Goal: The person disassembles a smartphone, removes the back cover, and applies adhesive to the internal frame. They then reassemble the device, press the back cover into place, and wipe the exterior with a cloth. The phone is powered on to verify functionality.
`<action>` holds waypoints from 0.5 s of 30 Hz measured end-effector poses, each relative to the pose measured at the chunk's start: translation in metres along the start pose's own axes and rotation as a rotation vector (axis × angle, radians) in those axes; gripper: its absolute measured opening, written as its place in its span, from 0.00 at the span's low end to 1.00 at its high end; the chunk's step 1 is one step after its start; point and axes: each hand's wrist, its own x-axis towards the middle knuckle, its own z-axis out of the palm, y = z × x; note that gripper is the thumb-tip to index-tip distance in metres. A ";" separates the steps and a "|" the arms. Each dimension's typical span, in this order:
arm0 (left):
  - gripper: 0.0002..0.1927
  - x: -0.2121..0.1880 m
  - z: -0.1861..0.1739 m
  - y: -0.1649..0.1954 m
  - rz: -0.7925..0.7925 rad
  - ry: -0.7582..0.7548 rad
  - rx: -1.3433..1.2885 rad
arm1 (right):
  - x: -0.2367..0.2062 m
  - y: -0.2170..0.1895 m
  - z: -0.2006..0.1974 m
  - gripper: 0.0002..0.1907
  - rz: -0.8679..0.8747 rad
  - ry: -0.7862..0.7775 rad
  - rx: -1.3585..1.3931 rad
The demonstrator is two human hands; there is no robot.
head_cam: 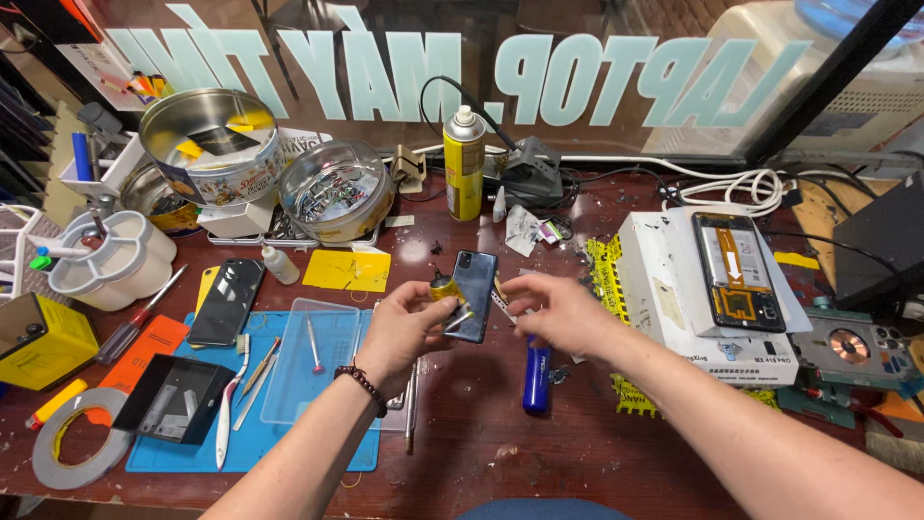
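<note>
Dark red wood, scuffed and littered, is the worn workbench top [577, 453] we lean over, and everything on it sits within arm's reach. On the right a white cardboard box [664, 289] serves as a raised stand for an opened phone with its orange flex cables showing [736, 273], kept apart from the clutter below. To the left lies a blue rubber work mat [192, 453] with a clear plastic tray [327, 361] on it, where small tools stay put instead of rolling off. Behind them two round metal tins [212, 144] hold loose parts, and a yellow spray can [464, 164] stands upright near the glass.

Above the middle of the bench we hold a dark blue smartphone [472, 294], tilted upright with its back toward us, probably so that the edge is easy to reach. Our left hand [404, 332] is closed around its lower left side, gripping it together with a small yellow piece that we cannot identify. Our right hand [558, 313] is partly curled at the phone's right edge, fingertips pinched on something thin and pale; what it is we cannot tell. Just below the right hand a blue cylindrical lighter [535, 377] lies on the wood.
</note>
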 end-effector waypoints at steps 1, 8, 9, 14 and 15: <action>0.11 0.002 -0.005 -0.003 -0.011 0.038 0.012 | 0.001 0.008 -0.008 0.26 0.062 0.056 0.060; 0.12 0.001 -0.019 -0.010 -0.067 0.269 0.066 | 0.009 0.054 -0.037 0.17 0.345 0.259 0.119; 0.12 -0.002 -0.019 -0.009 -0.068 0.290 0.068 | 0.011 0.059 -0.037 0.17 0.359 0.258 0.113; 0.12 -0.014 -0.032 -0.003 -0.060 0.362 0.066 | 0.031 0.078 -0.026 0.16 0.384 0.252 0.016; 0.13 -0.014 -0.036 -0.003 -0.058 0.367 0.060 | 0.035 0.082 -0.024 0.15 0.389 0.266 -0.027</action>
